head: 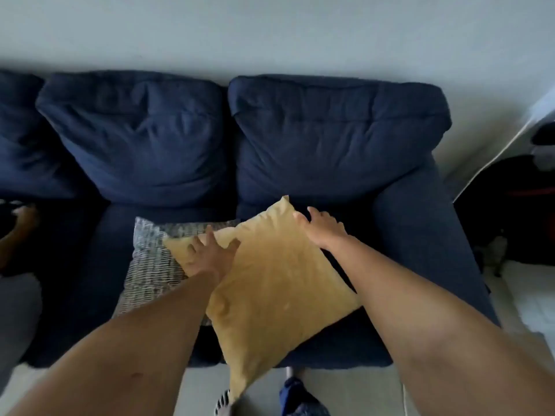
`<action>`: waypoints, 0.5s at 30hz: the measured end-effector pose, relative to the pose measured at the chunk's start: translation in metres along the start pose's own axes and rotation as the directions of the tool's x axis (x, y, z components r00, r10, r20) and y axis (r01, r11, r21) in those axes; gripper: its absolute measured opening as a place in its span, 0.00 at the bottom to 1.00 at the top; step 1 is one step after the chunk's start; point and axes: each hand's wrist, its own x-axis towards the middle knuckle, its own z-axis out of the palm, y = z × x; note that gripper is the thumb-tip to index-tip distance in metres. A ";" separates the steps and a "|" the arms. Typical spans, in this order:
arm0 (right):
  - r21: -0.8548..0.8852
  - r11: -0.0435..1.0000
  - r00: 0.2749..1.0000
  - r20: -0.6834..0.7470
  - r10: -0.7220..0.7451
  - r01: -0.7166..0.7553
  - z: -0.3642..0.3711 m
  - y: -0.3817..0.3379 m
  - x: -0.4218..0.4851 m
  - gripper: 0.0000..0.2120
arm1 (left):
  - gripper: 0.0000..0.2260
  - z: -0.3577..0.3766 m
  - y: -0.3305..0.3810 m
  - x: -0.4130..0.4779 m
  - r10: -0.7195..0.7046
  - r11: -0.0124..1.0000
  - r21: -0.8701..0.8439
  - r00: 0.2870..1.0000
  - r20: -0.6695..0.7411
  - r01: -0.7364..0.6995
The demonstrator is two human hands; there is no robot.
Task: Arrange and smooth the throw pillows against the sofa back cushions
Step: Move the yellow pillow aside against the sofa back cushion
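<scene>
A mustard-yellow throw pillow (270,283) lies flat and turned like a diamond on the navy sofa seat (414,256), one corner hanging past the front edge. My left hand (210,253) rests on its left corner, fingers spread. My right hand (322,228) lies on its upper right edge, fingers curled over the rim. A grey-and-white woven pillow (150,265) lies flat under the yellow one, to the left. Two navy back cushions (144,139) (336,139) stand wrinkled against the wall, with no pillow touching them.
The sofa's right armrest (420,223) borders the seat. Another person's foot (24,223) rests on the seat at far left. Dark bags (510,211) stand on the floor to the right. A striped and a blue item (297,397) lie on the floor by the sofa front.
</scene>
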 end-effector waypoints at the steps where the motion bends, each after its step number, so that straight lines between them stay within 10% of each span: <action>1: -0.002 1.000 0.999 0.031 0.015 -0.015 0.007 0.005 0.008 0.36 | 0.41 0.011 -0.003 0.002 -0.079 0.996 -0.041 0.997 -0.010 0.078; 15: 0.242 0.959 0.983 0.147 0.112 -0.145 0.111 0.070 0.104 0.43 | 0.50 0.118 -0.053 0.048 -0.330 0.835 -0.510 0.929 -0.169 0.204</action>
